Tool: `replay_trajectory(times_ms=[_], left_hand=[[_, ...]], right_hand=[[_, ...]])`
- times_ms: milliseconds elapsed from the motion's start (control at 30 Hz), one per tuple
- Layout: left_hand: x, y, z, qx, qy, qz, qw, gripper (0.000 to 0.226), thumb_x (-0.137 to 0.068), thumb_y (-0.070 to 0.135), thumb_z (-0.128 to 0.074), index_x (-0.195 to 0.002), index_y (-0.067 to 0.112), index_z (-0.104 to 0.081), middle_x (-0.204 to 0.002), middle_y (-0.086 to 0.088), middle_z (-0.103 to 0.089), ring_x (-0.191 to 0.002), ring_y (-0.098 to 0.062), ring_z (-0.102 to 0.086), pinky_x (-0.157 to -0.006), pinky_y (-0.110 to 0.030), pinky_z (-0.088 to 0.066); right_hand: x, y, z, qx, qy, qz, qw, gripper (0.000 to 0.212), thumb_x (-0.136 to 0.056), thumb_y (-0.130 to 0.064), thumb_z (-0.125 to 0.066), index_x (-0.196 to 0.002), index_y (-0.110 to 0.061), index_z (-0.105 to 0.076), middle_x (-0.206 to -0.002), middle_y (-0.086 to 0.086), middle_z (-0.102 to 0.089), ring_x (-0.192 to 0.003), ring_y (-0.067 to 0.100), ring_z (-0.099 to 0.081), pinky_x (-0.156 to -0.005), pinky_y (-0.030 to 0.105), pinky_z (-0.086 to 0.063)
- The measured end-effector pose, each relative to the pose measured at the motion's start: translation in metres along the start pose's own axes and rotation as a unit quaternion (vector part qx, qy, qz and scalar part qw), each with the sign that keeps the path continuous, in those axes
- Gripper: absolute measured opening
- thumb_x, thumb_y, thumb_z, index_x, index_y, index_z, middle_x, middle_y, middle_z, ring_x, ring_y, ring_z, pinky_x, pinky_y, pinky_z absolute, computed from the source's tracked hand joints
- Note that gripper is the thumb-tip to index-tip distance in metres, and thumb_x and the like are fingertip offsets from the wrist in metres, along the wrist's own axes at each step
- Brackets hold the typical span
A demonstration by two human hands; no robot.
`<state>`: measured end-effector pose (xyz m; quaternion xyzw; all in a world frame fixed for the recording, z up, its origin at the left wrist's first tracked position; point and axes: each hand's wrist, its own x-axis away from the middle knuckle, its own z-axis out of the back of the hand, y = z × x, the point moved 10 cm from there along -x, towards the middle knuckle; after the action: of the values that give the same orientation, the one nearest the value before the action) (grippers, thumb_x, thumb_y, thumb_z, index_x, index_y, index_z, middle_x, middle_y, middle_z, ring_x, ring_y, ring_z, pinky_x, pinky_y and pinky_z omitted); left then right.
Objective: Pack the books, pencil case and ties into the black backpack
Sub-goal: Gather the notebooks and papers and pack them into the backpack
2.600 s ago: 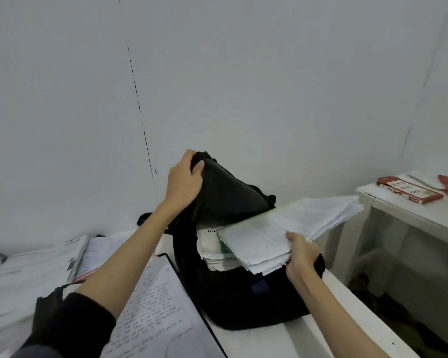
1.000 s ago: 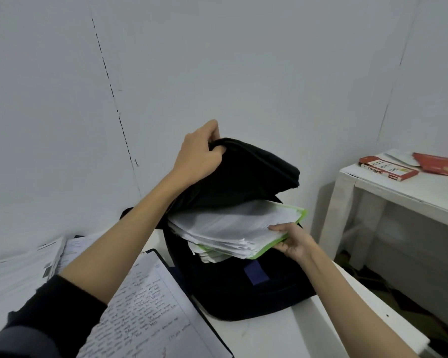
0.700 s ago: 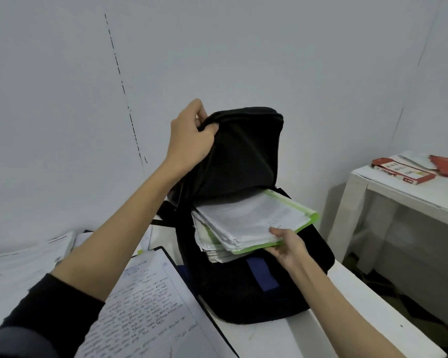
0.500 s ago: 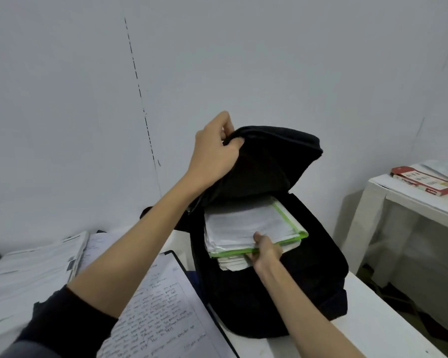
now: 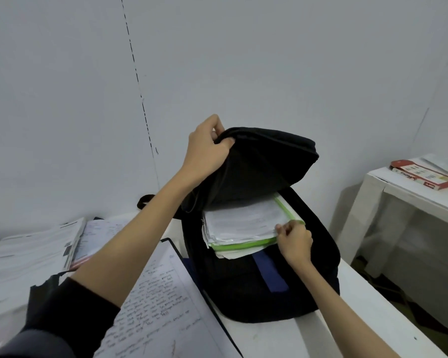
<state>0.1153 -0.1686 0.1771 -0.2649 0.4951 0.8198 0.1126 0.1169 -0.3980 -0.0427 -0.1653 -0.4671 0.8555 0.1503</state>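
White wall [image 5: 243, 60], soft black backpack [image 5: 256, 288], floppy papers [image 5: 241, 223]

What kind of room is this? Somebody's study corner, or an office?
Probably a plain study corner at home, though that is a guess. Handwritten notebook pages lie open on a white table against a bare wall, a black backpack is being filled with papers, and a red book lies on a second white table.

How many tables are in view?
2. The white table in front carries the black backpack and open papers. A second white table stands at the right edge, with a red book on it. Both are cut off by the frame.
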Motion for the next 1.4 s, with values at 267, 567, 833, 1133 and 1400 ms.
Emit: replay_trajectory(times_ms=[267,567,833,1133,1400], left_hand=[[0.035,-0.054,-0.007,0.002,-0.034,0.080,0.996,0.026,-0.087,0.014,-0.062,-0.070,0.019,-0.042,-0.076,-0.014,-0.062,-0.070,-0.021,-0.057,-0.063,-0.031,-0.044],[0.160,-0.143,0.024,-0.015,-0.264,0.202,0.943,0.018,-0.084,0.033,-0.069,-0.096,0.020,-0.064,-0.098,0.003,-0.071,-0.090,-0.006,-0.066,-0.081,-0.017,-0.049],[0.295,-0.231,0.273,-0.264,-0.019,0.336,0.904,0.030,-0.088,0.029,-0.065,-0.114,0.015,-0.058,-0.118,-0.002,-0.059,-0.113,-0.022,-0.052,-0.088,-0.025,-0.039],[0.419,-0.256,0.370,-0.334,0.057,0.478,0.810,0.077,-0.087,0.053,-0.056,-0.146,0.019,-0.022,-0.147,-0.015,-0.030,-0.136,-0.036,-0.025,-0.106,-0.049,-0.027],[0.420,-0.258,0.382,-0.022,0.215,0.491,0.844,0.062,-0.081,0.017,-0.073,-0.132,0.004,-0.041,-0.123,-0.019,-0.053,-0.112,-0.031,-0.054,-0.091,-0.036,-0.044]], right_hand=[[0.015,0.012,0.034,-0.102,0.098,-0.022,0.990,0.044,-0.089,-0.030,-0.061,-0.060,0.001,-0.052,-0.061,0.018,-0.061,-0.066,0.036,-0.060,-0.073,0.041,-0.050],[0.140,-0.130,-0.003,-0.181,0.013,0.322,0.929,0.044,-0.090,-0.007,-0.058,-0.052,-0.007,-0.038,-0.043,0.001,-0.034,-0.044,0.015,-0.035,-0.043,0.019,-0.026],[0.275,-0.158,-0.174,0.025,-0.334,0.319,0.887,0.022,-0.094,-0.031,-0.052,-0.094,-0.013,-0.063,-0.092,-0.003,-0.062,-0.087,0.010,-0.052,-0.075,0.025,-0.038],[0.415,-0.194,-0.252,0.141,-0.441,0.417,0.782,0.039,-0.096,-0.037,-0.047,-0.132,-0.022,-0.046,-0.142,-0.007,-0.040,-0.133,0.017,-0.028,-0.109,0.033,-0.020],[0.431,-0.190,-0.263,0.164,-0.444,0.401,0.785,0.035,-0.093,-0.036,-0.051,-0.125,-0.023,-0.053,-0.138,-0.008,-0.046,-0.132,0.018,-0.032,-0.108,0.031,-0.018]])
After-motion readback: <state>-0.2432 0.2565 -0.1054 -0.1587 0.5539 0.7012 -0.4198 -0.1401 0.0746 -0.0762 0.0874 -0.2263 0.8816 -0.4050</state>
